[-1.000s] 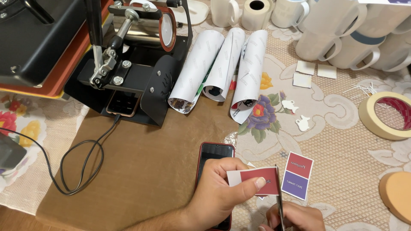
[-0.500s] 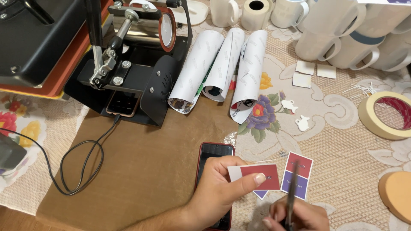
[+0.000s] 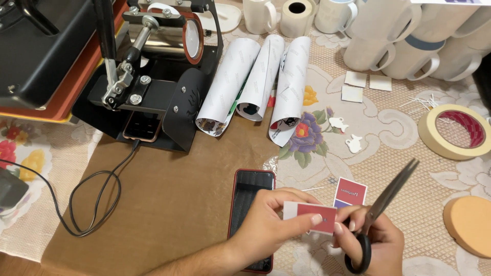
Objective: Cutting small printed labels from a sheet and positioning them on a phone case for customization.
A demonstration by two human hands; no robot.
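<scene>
Red printed card [image 3: 316, 216] sits pinched by its near edge between thumb and fingers of the left hand [image 3: 271, 225], held level at about six o'clock so its free edge is offered to the blades. Right hand [image 3: 372, 240] is closed through the loops of black scissors [image 3: 384, 209], blades nearly shut and pointing toward two o'clock. Under the left wrist lies a dark phone [image 3: 250, 204]. A second red and purple card [image 3: 350, 193] rests at one o'clock. Rolled paper sheets [image 3: 255, 82] lie at twelve, a masking tape roll [image 3: 454, 132] at two.
</scene>
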